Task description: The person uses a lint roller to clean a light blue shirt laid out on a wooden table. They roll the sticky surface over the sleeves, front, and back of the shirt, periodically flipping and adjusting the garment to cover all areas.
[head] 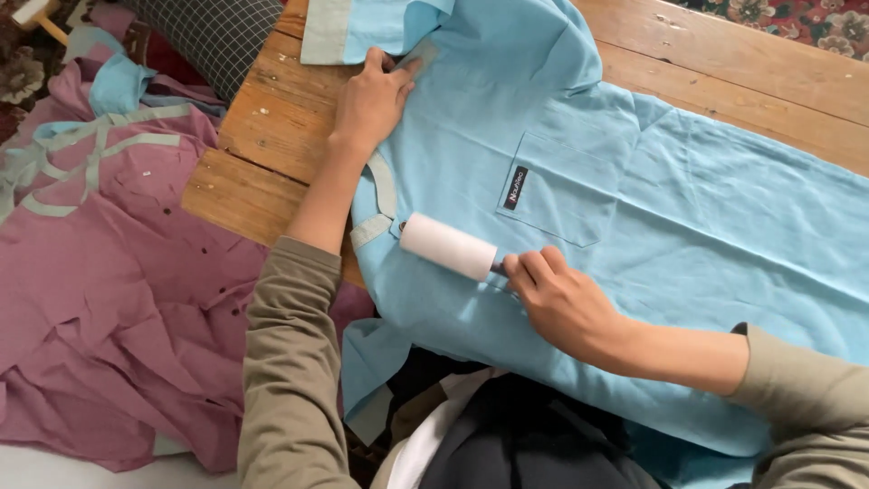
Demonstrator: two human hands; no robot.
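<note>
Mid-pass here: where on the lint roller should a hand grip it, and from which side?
Grip the lint roller by its handle, at the end nearest the right hand, coming from the chest pocket side. The white roll lies flat on the blue shirt and looks meant to turn, so fingers probably belong off it. The handle is mostly hidden under that hand.

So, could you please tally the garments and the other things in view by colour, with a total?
Light blue shirt, spread on the wooden table, pinned at the collar by the left hand: 1
Pink garments heaped beside the table: 1 pile, pieces cannot be told apart
White lint roller, held by the right hand: 1
Dark checked cushion: 1
Total: 4
</note>
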